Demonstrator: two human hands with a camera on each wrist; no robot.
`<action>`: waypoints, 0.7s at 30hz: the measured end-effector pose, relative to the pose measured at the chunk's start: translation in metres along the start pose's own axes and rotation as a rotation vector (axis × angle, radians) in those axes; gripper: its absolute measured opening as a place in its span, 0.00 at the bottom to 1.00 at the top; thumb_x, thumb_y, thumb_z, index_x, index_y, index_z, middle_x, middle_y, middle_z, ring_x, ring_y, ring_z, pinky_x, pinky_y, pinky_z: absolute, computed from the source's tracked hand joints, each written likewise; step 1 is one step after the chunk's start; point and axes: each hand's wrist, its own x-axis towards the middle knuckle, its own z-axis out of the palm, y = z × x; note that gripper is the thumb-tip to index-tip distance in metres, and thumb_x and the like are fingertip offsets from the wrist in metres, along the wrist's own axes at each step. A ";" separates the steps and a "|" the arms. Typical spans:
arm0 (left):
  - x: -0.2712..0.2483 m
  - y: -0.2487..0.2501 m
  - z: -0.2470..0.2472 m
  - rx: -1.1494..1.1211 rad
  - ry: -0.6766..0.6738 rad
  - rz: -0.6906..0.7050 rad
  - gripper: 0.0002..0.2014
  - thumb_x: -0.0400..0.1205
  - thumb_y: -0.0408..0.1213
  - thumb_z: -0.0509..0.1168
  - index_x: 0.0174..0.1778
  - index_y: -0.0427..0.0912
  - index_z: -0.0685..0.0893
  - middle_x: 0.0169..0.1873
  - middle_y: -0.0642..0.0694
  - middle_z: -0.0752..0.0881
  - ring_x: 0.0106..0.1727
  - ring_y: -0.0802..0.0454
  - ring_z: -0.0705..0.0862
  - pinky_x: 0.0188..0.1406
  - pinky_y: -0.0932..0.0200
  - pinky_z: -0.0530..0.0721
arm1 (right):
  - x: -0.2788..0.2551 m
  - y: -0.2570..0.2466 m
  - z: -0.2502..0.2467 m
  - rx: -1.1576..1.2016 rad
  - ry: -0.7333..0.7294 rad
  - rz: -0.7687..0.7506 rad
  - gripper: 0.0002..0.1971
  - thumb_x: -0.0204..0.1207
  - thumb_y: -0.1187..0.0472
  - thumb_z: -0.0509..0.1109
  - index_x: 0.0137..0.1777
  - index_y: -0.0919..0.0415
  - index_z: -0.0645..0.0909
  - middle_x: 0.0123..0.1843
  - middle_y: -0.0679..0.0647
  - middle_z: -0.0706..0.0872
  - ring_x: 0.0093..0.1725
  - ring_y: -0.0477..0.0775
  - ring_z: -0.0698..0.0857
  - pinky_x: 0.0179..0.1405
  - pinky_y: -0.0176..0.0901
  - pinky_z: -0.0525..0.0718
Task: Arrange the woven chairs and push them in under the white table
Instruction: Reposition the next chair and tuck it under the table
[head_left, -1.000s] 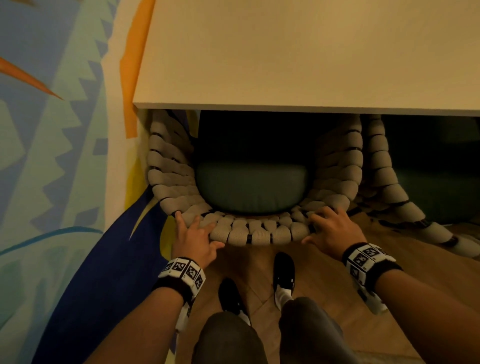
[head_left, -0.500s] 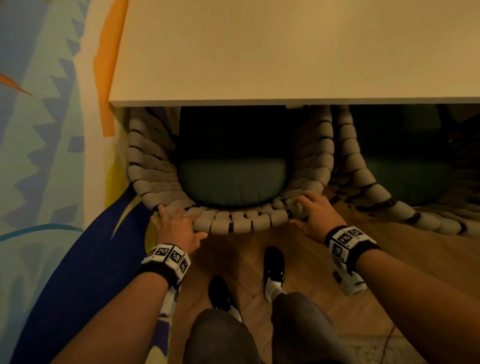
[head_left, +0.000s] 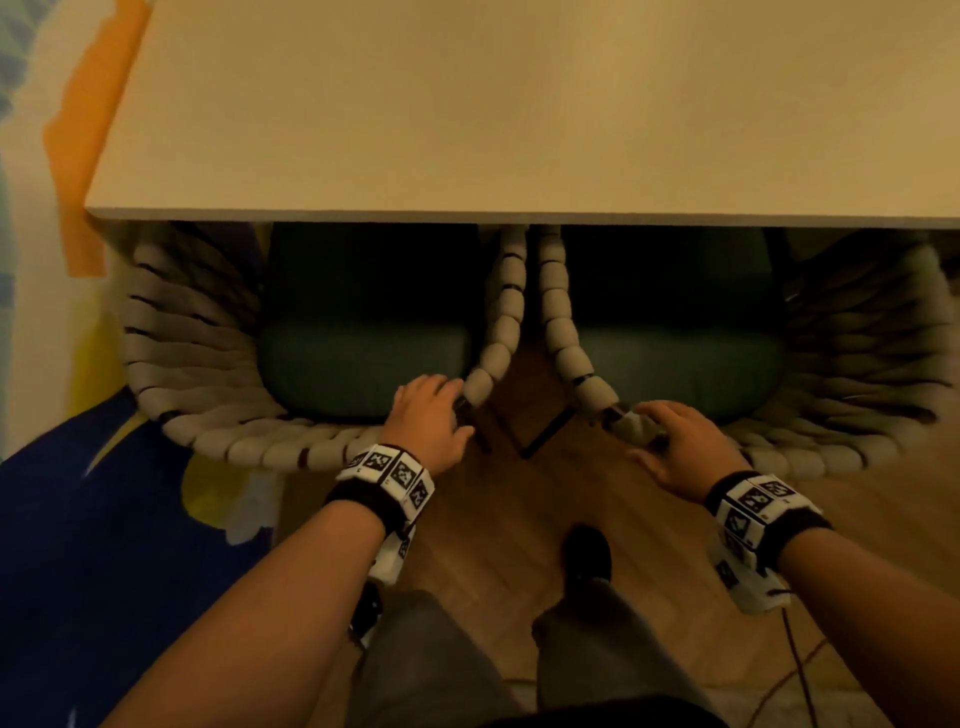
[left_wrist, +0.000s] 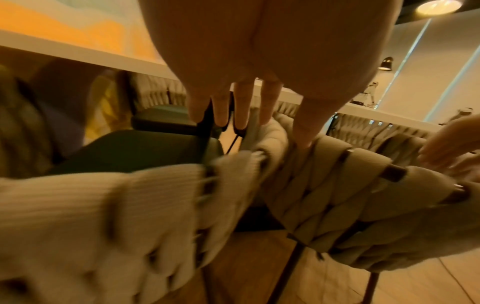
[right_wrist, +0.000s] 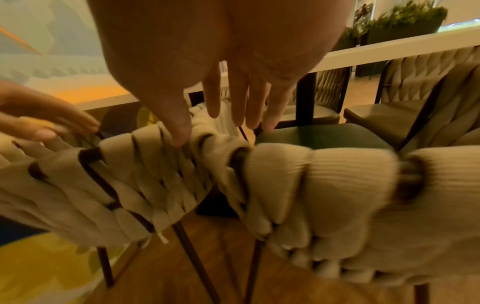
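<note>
Under the white table (head_left: 467, 104) sit 2 woven chairs, side by side, with their green seats partly tucked in and their curved backs sticking out toward me. They are close together, with a thin gap of wood floor (head_left: 524, 374) between them.

My left hand (head_left: 428, 423) rests on the right end of the left woven chair (head_left: 197, 332), on its top rail. The fingers are almost straight and lie over the puffy weave. They hold nothing tight. My right hand (head_left: 680, 447) rests the same way on the left end of the right woven chair (head_left: 857, 353), fingers spread and loose on the rail.

I think the next job is to push both chairs in more. Some things could go wrong. Each hand sits at 1 corner, not the middle, so a push could spin a chair and not slide it straight. Then the 2 inner arms could bump and rub. The weave is soft and squishy, so flat fingers could slip off. The thin dark legs (right_wrist: 187, 246) could catch on the floor and make a chair tip. The left chair is near the painted wall (head_left: 47, 312), so a crooked push could scrape it.
</note>
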 end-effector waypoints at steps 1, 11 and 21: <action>0.007 0.026 0.004 0.017 -0.006 0.024 0.34 0.81 0.51 0.64 0.82 0.46 0.61 0.81 0.44 0.62 0.83 0.43 0.57 0.84 0.42 0.53 | 0.000 0.019 -0.005 -0.028 -0.033 -0.012 0.28 0.73 0.48 0.75 0.72 0.52 0.73 0.70 0.55 0.79 0.69 0.58 0.77 0.69 0.54 0.77; 0.065 0.168 0.052 0.435 -0.148 0.264 0.35 0.80 0.62 0.60 0.82 0.58 0.57 0.85 0.45 0.54 0.85 0.38 0.44 0.78 0.24 0.39 | -0.009 0.160 -0.017 -0.269 -0.167 0.003 0.28 0.75 0.34 0.62 0.72 0.43 0.69 0.66 0.49 0.81 0.61 0.53 0.81 0.56 0.46 0.79; 0.080 0.162 0.044 0.628 -0.057 0.376 0.29 0.83 0.60 0.55 0.79 0.53 0.62 0.77 0.46 0.68 0.82 0.41 0.59 0.76 0.21 0.45 | -0.002 0.151 0.012 -0.298 -0.090 -0.074 0.20 0.81 0.39 0.54 0.70 0.42 0.71 0.69 0.46 0.80 0.68 0.55 0.78 0.68 0.60 0.71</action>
